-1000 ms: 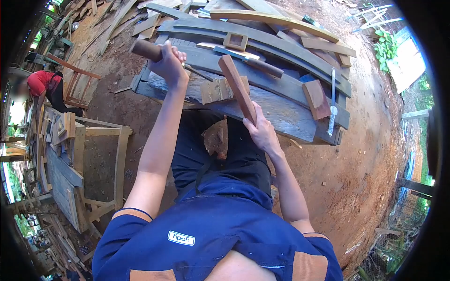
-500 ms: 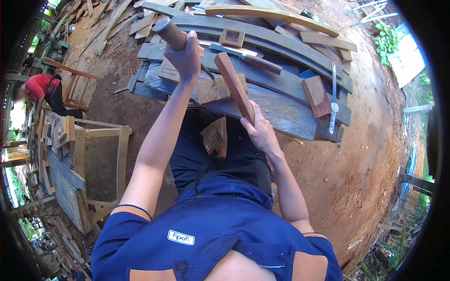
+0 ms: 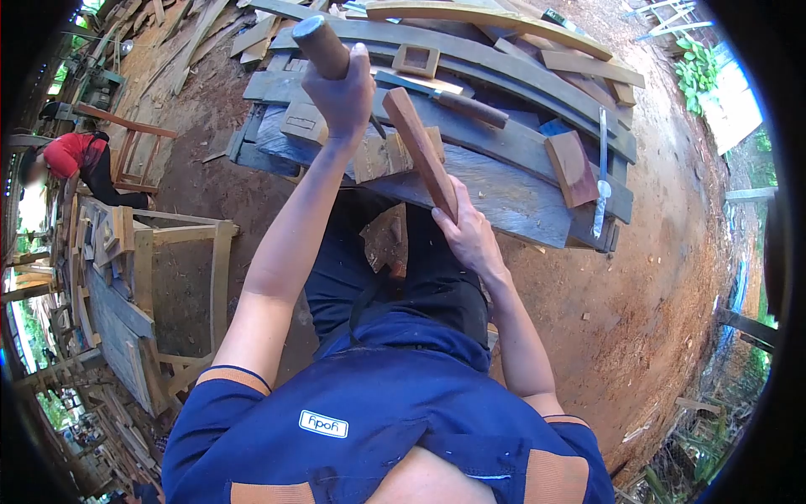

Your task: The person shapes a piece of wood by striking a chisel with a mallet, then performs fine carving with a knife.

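Observation:
My left hand (image 3: 342, 102) is wrapped round the thick wooden handle (image 3: 322, 49) of a chisel, its flat butt end pointing up. Below the fist a short dark length of the chisel's blade (image 3: 378, 126) slants down beside a light wooden block (image 3: 384, 158); whether the tip touches wood is hidden. Closed round the lower end of a reddish-brown wooden bar (image 3: 417, 144) is my right hand (image 3: 468, 233). The bar rises tilted in front of the block, on the workbench (image 3: 516, 200).
On the bench lie a wooden-handled tool (image 3: 472, 109), a small square wooden frame (image 3: 399, 60), a reddish block (image 3: 571, 168) and a metal ruler-like strip (image 3: 602, 155). Long planks (image 3: 495, 27) lie behind. Leftward are a wooden frame stand (image 3: 220, 277) and a bending person in red (image 3: 71, 158).
My left hand and the chisel have shifted slightly to the right, toward the bar. My right hand and the bar have barely moved.

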